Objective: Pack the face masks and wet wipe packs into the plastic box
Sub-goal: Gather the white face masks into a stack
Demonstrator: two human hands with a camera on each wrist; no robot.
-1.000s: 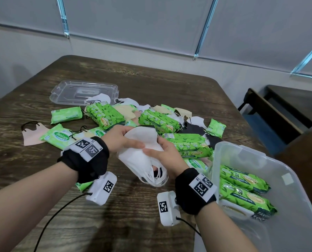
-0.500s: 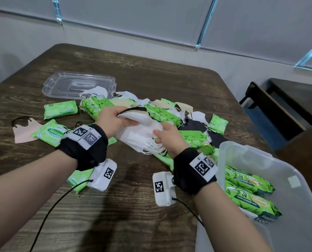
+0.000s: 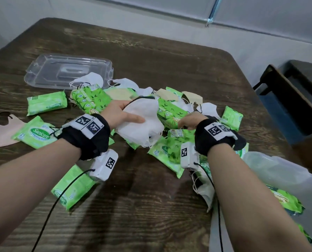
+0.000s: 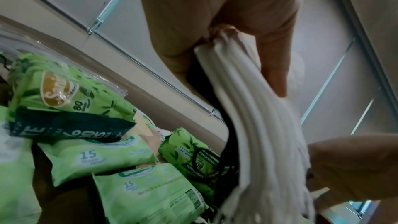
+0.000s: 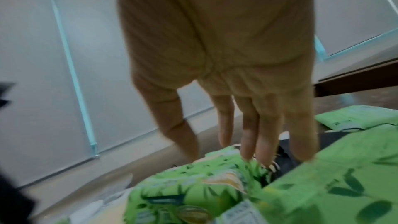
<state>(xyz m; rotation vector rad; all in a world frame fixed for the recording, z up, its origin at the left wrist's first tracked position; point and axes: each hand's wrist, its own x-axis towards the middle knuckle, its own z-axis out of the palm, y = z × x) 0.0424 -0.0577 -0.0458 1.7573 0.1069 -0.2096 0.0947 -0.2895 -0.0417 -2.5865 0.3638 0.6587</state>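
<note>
Right hand has let go of the soft white mask stack; its straight fingers reach glossy green packs. Left hand alone grips the stack.

Right hand fingers extended, tips touching green wet wipe pack.

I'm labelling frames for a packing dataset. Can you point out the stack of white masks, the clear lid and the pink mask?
stack of white masks (image 3: pixel 142 117): head view, its flat top face.
clear lid (image 3: pixel 48 73): head view, left of its raised middle.
pink mask (image 3: pixel 4 131): head view, its middle panel.
</note>
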